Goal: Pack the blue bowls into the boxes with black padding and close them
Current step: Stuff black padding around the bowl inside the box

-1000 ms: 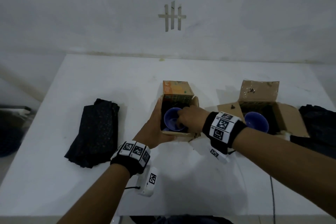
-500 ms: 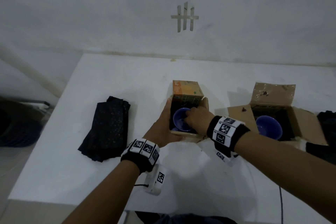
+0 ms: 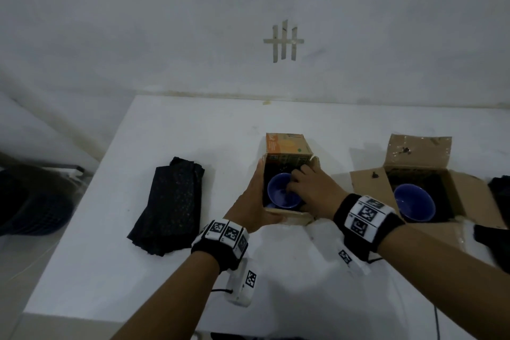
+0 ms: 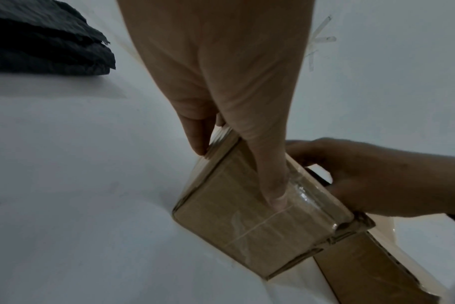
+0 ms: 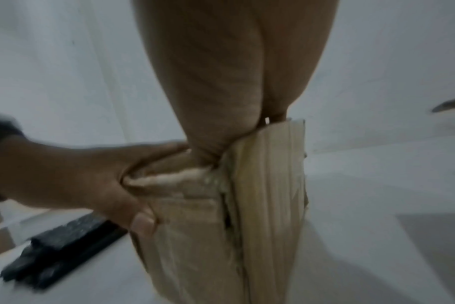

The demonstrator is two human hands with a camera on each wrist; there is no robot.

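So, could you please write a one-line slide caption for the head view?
Left hand steadies the small box while the right hand reaches onto the blue bowl inside.

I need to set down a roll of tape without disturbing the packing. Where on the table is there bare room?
Free: the back strip of the table behind both boxes, and the near-left corner in front of the folded black padding. Crowded: the narrow box, with the left hand gripping its side and the right hand reaching inside; the wide box fills the right.

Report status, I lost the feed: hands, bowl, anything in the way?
Left hand grips centre box. Right hand inside, on blue bowl. Flaps open, nothing blocking.
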